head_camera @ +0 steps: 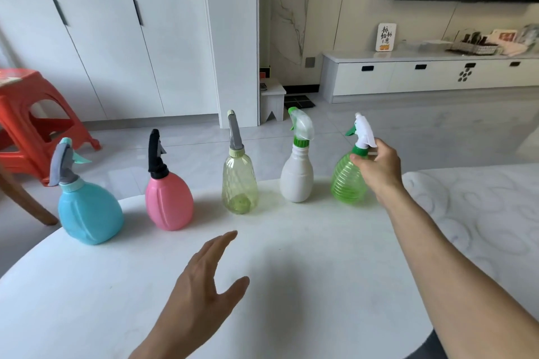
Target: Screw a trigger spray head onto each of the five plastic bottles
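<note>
Several plastic bottles stand in a row along the far edge of a white table (291, 285), each with a trigger spray head on top. From the left: a blue bottle (90, 213), a pink bottle (169, 201) with a black head, a pale yellow-green bottle (239, 183), a white bottle (297, 176), and a ribbed green bottle (347, 181). My right hand (377, 167) grips the neck and white spray head (363, 131) of the green bottle. My left hand (204, 280) hovers over the table in front of the row, fingers spread, holding nothing.
An orange plastic stool (35, 122) and a wooden chair leg (23, 198) stand on the floor at the left beyond the table. White cupboards and a low TV cabinet (423, 76) line the far wall. A patterned white surface (481, 213) lies at the right.
</note>
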`<state>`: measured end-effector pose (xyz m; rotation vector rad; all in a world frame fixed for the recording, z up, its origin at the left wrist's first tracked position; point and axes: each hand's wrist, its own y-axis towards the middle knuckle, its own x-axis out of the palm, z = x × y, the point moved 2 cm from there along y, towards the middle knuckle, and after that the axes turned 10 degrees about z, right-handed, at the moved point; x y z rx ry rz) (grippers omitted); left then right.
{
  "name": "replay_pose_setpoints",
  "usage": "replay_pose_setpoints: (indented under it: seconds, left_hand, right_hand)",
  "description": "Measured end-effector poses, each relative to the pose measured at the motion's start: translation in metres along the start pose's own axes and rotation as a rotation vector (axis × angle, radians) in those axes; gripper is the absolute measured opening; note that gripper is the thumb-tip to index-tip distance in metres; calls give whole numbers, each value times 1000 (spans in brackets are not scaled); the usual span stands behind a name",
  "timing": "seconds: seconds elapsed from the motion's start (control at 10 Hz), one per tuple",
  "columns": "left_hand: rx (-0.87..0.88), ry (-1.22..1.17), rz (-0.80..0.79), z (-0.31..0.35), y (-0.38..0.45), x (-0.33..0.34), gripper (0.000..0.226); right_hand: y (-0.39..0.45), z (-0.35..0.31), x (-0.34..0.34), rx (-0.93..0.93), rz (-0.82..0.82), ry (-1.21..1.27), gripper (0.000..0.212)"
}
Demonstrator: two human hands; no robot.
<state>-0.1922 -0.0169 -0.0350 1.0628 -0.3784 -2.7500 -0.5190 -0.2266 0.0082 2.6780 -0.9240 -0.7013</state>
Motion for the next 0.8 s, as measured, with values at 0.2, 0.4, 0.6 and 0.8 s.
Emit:
replay_pose_setpoints:
  seconds: [0.2,0.4,0.6,0.8]
  left_hand:
    - [80,79,-11,-2,0,6,71]
    - [106,104,-29,-1,-1,7,68]
    - [97,30,-51,0,-1,11,65]
    - [62,-39,-27,3,0,11,62]
  right_hand:
    - [0,17,18,-94,5,-108,38]
    - [-6,29,20,-188,17,-32,48]
    - [-9,35,21,-188,36,-63,46]
    - [-7,39,22,-184,71,-93,44]
